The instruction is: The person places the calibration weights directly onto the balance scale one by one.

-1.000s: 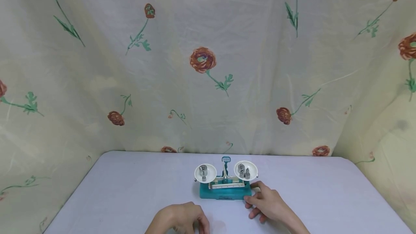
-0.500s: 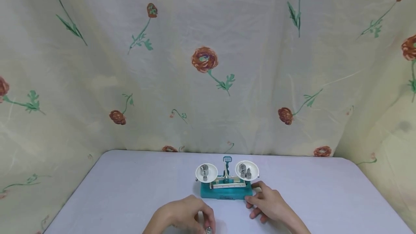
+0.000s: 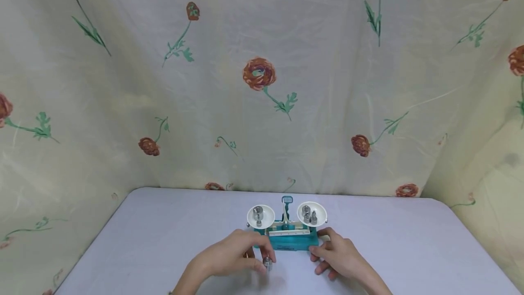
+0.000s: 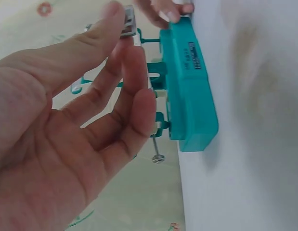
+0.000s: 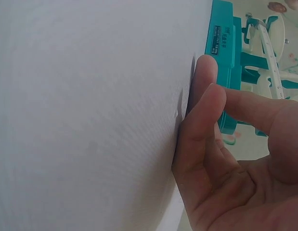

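Note:
A teal balance scale with two white pans stands on the table. My left hand is in front of its left end, pinching a small metal balance weight between thumb and fingers. In the left wrist view the weight shows at the thumb tip, partly covered by it. My right hand holds the right end of the scale's base, thumb at the front corner and index finger behind. Its other fingers rest by the tabletop in the right wrist view. Metal weights sit in the left pan, and several more in the right pan.
The scale and hands are on a table with a pale cloth. A flower-patterned curtain hangs behind the table and along both sides. The scale's teal pointer frame rises between the pans.
My left hand has come up from the bottom edge toward the scale, bringing the balance weight into view. My right hand has stayed at the base's right end.

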The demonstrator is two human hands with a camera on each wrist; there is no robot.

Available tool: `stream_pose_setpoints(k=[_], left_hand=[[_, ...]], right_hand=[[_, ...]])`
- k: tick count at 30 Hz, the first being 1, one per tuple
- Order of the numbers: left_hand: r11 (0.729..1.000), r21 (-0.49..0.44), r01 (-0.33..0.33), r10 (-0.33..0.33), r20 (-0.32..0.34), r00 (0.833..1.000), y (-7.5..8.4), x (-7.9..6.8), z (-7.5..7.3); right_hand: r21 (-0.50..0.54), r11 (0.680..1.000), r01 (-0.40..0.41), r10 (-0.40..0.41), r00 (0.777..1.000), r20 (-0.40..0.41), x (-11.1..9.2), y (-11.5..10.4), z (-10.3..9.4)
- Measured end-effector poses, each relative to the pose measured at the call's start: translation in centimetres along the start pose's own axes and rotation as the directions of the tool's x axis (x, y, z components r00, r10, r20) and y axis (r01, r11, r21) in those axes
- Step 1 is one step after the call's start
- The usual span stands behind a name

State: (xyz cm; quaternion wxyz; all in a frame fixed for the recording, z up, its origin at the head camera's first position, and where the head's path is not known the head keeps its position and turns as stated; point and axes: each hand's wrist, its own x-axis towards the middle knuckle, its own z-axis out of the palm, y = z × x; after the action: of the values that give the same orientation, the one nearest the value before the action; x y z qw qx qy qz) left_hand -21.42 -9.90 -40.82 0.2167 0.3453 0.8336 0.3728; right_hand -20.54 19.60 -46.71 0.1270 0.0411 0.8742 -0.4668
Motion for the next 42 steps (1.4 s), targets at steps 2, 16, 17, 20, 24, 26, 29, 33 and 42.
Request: stream_pose_setpoints(k=[2,16,17,20,24,26,29,33,42], left_hand=[[0.999,0.017,-0.031,0.031,-0.024,0.999,0.0,-0.1,-0.2],[0.997,0.002,-0.078,0.075,-0.292,0.953,0.6,-0.2,-0.7],[0.997,0.014,-0.081,0.081,-0.329,0.941,0.7,-0.1,-0.7],[0.994,0.094,-0.057,0.093,-0.447,0.890,0.8,0.2,-0.6],[0.967,0.248,0.051,0.108,-0.587,0.803,0.9,0.6,-0.3],[0.951,0.291,0.102,0.111,-0.630,0.769,0.9,0.8,-0.1],[0.936,0.318,0.153,0.106,-0.669,0.736,0.8,1.2,0.1],[0.917,0.332,0.218,0.087,-0.704,0.705,0.6,2.0,0.3],[0.886,0.365,0.286,0.065,-0.708,0.703,0.6,3.6,0.8]], right_hand=[[-0.002,1.000,-0.004,0.004,1.000,-0.001,0.0,-0.1,0.0],[-0.007,1.000,-0.016,0.016,1.000,-0.002,-0.1,-0.2,0.1],[-0.007,1.000,-0.018,0.018,1.000,-0.003,-0.1,-0.1,0.1],[-0.008,1.000,-0.020,0.020,1.000,-0.003,0.0,-0.1,0.1],[-0.004,1.000,-0.010,0.010,1.000,0.003,0.0,0.0,0.1],[-0.002,1.000,-0.003,0.003,1.000,0.011,0.0,0.0,0.1],[0.000,1.000,0.009,-0.009,1.000,0.015,0.0,0.2,0.0],[-0.004,1.000,0.019,-0.019,1.000,0.009,0.1,0.2,-0.1],[-0.003,1.000,-0.003,0.003,1.000,0.005,0.1,0.2,0.0]])
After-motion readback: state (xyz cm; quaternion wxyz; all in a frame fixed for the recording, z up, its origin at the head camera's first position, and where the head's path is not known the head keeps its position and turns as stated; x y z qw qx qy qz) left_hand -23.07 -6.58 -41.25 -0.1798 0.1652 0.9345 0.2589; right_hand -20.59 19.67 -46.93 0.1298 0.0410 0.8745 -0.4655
